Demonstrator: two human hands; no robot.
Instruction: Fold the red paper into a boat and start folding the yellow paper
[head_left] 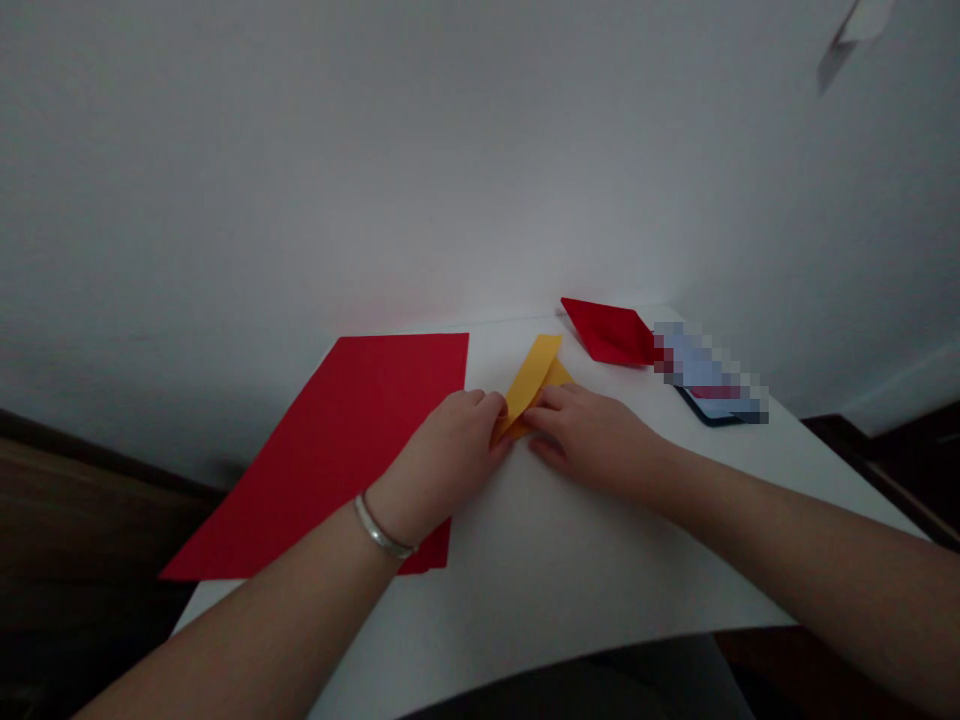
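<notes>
A folded piece of yellow paper (534, 372) lies on the white table between my hands, with a long narrow flap slanting up to the right. My left hand (466, 436) grips its lower left end, thumb and fingers closed on the edge. From the right, my right hand (581, 432) presses its bent fingers on the paper's lower right part. The fingertips partly cover the paper's lower folds. Under my left forearm and beside that hand lies a large red sheet of paper (337, 440).
A folded red paper piece (611, 332) rests at the back right of the white table (585, 580). Next to it is a phone-like flat device (709, 412), partly blurred out. A wall (450, 180) rises behind the table. Brown wood (90, 530) stands at the left.
</notes>
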